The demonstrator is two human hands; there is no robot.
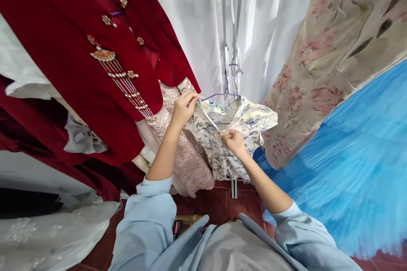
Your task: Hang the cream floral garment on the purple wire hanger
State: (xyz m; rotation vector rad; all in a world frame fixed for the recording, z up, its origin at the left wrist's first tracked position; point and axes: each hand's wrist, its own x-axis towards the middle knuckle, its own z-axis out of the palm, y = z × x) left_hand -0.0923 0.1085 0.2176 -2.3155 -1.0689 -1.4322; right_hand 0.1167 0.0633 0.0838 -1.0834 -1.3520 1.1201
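A short-sleeved floral dress (206,144), white with blue and yellow print, hangs in front of me on a thin purple hanger (227,92). My left hand (185,108) is closed in a pinch at the dress's left shoulder, by the end of the hanger. Lower down, at the front of the neckline, my right hand (233,139) is closed on the neckline edge. A pale strip of the neckline (209,115) runs taut between both hands. The fingertips partly hide the fabric they grip.
A dark red velvet jacket (73,51) with beaded brooches hangs at left, over a pink brocade garment (190,161). White curtain (197,21) and hanging white straps (233,17) are behind. To the right hang a beige floral garment (292,106) and blue tulle (349,156). The floor (219,203) is red tile.
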